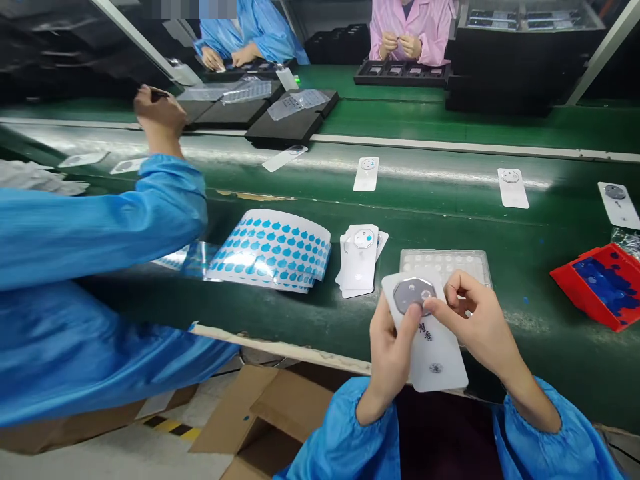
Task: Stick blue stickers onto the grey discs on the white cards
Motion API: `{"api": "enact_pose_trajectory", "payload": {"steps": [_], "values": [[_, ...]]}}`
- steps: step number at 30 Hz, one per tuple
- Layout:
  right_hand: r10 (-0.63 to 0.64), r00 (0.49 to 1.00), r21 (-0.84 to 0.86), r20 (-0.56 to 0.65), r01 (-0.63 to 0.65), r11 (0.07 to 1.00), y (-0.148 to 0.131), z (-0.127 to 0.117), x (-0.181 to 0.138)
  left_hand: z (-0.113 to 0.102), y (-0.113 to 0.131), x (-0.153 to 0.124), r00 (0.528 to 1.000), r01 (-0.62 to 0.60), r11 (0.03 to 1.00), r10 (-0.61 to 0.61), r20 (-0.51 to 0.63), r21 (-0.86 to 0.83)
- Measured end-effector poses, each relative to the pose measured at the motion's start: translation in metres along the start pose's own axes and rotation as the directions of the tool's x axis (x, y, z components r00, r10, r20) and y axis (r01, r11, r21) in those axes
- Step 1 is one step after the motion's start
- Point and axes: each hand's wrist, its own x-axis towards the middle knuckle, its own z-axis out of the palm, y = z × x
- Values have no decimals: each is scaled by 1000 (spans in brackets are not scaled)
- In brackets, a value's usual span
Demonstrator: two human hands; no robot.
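Observation:
My left hand [387,360] grips a white card [437,353] from below, thumb resting beside the grey octagonal disc [414,294] stuck near its top. My right hand [477,320] is closed in a pinch at the disc's right edge, fingers curled. Just behind the card lies a clear blister tray [445,260] with small round pockets. A stack of similar white cards [359,260] lies to the left of the tray on the green belt.
A curled sheet of blue drop-shaped stickers [273,250] lies left of the stack. A red tray [600,283] sits at the right. Single cards [367,173] ride the belt [425,220]. A co-worker's blue sleeve [90,227] reaches across at left. Cardboard box [270,413] below.

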Motion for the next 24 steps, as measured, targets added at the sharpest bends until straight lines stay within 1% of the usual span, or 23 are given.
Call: {"api": "enact_pose_trajectory", "payload": {"steps": [1, 2, 3, 4, 5, 6, 7, 9, 11, 13, 15, 18, 21, 23, 24], "values": [[-40, 999, -30, 14, 40, 999, 2, -2, 0, 1, 4, 5, 990, 141, 987, -139, 29, -78], [-86, 996, -66, 26, 87, 994, 4, -6, 1, 1, 9, 11, 962, 271, 954, -263, 74, -128], [-135, 990, -107, 29, 137, 985, 5, -13, 2, 1, 13, 18, 928, 369, 917, -353, 121, -154], [-183, 983, -156, 16, 183, 971, 8, -22, 3, 1, 17, 26, 899, 432, 888, -410, 157, -157], [-228, 974, -216, -12, 220, 951, 10, -33, 5, -1, 20, 34, 880, 466, 873, -442, 172, -143], [-272, 961, -284, -57, 246, 927, 14, -45, 8, -2, 23, 43, 875, 476, 871, -454, 167, -120], [-314, 943, -354, -110, 258, 899, 18, -58, 11, -5, 26, 53, 879, 470, 878, -454, 148, -95], [-372, 907, -481, -197, 241, 843, 31, -84, 20, -8, 29, 78, 893, 446, 893, -441, 94, -50], [-406, 878, -580, -255, 197, 790, 50, -105, 28, -8, 31, 113, 899, 433, 902, -431, 70, -3], [-442, 854, -643, -275, 178, 745, 74, -118, 37, -2, 31, 154, 900, 426, 902, -430, 68, 65], [-469, 847, -676, -252, 192, 711, 98, -124, 44, 13, 31, 199, 898, 421, 896, -434, 75, 142], [-475, 856, -700, -202, 213, 682, 124, -124, 53, 45, 31, 263, 917, 365, 898, -392, 73, 246], [-478, 859, -693, -183, 233, 683, 132, -120, 57, 74, 33, 314, 949, 281, 886, -315, 33, 368], [-474, 865, -683, -166, 246, 688, 132, -117, 57, 83, 36, 339, 968, 228, 859, -249, -13, 459], [-468, 869, -678, -160, 248, 692, 131, -115, 57, 84, 37, 347, 975, 209, 836, -217, -45, 508]]}}
